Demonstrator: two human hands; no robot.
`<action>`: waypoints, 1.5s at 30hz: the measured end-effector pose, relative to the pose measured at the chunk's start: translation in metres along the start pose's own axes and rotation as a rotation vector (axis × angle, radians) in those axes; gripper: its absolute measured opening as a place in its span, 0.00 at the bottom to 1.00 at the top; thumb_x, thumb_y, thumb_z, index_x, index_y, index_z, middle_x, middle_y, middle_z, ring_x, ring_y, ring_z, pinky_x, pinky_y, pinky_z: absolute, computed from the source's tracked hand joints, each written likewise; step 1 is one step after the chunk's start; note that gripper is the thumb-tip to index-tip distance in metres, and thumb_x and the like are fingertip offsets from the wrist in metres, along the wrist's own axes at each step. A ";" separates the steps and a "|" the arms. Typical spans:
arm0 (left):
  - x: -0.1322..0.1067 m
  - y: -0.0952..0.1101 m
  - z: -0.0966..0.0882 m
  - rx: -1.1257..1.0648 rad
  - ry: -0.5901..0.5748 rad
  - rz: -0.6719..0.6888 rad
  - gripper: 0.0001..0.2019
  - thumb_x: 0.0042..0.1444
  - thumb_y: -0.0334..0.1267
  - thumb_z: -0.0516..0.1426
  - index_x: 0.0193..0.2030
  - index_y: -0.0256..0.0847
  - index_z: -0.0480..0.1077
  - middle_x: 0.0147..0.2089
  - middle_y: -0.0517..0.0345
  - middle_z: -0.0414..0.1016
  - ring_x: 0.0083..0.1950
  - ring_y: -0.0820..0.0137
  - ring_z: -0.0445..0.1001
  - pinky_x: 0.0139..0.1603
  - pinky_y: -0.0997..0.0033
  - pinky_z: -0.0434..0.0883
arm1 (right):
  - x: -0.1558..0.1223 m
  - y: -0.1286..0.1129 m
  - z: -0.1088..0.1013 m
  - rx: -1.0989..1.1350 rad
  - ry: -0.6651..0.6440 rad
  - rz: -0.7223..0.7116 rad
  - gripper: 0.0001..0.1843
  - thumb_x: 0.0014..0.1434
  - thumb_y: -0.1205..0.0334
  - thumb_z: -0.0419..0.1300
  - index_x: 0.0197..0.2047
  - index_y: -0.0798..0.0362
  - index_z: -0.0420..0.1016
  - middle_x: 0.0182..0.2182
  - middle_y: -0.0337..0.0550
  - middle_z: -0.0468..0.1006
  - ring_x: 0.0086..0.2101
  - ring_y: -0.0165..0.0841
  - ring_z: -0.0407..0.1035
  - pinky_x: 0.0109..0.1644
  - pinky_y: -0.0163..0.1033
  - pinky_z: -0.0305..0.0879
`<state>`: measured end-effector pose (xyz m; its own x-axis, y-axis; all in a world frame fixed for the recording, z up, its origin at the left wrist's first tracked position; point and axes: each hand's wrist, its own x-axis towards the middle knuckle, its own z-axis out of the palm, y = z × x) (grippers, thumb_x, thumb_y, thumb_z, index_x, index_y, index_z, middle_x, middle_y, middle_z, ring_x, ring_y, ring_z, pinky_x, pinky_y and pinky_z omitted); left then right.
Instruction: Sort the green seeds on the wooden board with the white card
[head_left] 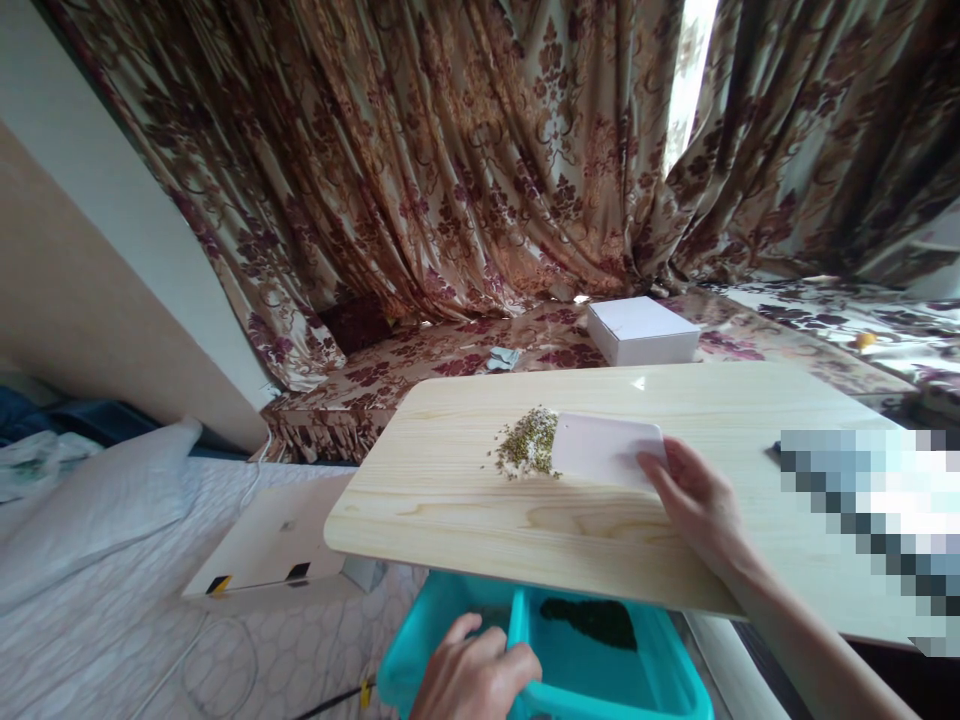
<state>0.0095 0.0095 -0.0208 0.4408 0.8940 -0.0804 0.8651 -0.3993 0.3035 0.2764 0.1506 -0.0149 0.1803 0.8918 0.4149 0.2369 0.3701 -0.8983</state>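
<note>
Bottom centre, my left hand overlaps a turquoise plastic divided bin, grip unclear. Mid-frame, my right hand pinches a flat white rectangular scraper against heaped green-and-white grains: gathering, I judge; next calls for a low edge.

"What is in the right fingers?"
"A smooth, matt, plastic-looking white slab. Just past it, a rough, grainy heap."
"Beneath them?"
"A smooth, wood-grained tabletop."
"Around the left fingers?"
"Smooth, slightly glossy plastic: the turquoise bin."
"Well beyond both?"
"Curtain cloth, satiny, softly folded."
</note>
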 end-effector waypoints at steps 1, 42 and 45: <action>0.000 0.000 0.000 0.002 -0.001 -0.004 0.11 0.49 0.35 0.66 0.39 0.48 0.72 0.35 0.63 0.74 0.40 0.65 0.76 0.57 0.57 0.65 | -0.001 0.000 -0.001 -0.005 0.014 0.000 0.10 0.54 0.52 0.61 0.36 0.49 0.73 0.28 0.42 0.78 0.29 0.35 0.73 0.33 0.37 0.71; -0.004 0.001 -0.001 -0.066 0.006 0.011 0.13 0.51 0.43 0.68 0.39 0.45 0.72 0.35 0.61 0.74 0.42 0.63 0.76 0.58 0.56 0.64 | -0.002 0.004 -0.001 -0.043 0.027 -0.002 0.06 0.54 0.57 0.60 0.35 0.48 0.73 0.25 0.38 0.75 0.26 0.32 0.69 0.29 0.34 0.67; -0.005 0.003 -0.003 -0.067 0.010 0.007 0.12 0.51 0.43 0.68 0.40 0.45 0.73 0.36 0.60 0.74 0.43 0.63 0.76 0.59 0.56 0.63 | -0.003 0.003 0.000 -0.037 0.014 -0.003 0.06 0.54 0.57 0.60 0.35 0.48 0.74 0.26 0.39 0.75 0.27 0.33 0.70 0.29 0.34 0.67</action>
<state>0.0089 0.0046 -0.0171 0.4437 0.8936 -0.0685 0.8442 -0.3910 0.3668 0.2765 0.1495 -0.0186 0.1929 0.8869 0.4197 0.2724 0.3625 -0.8913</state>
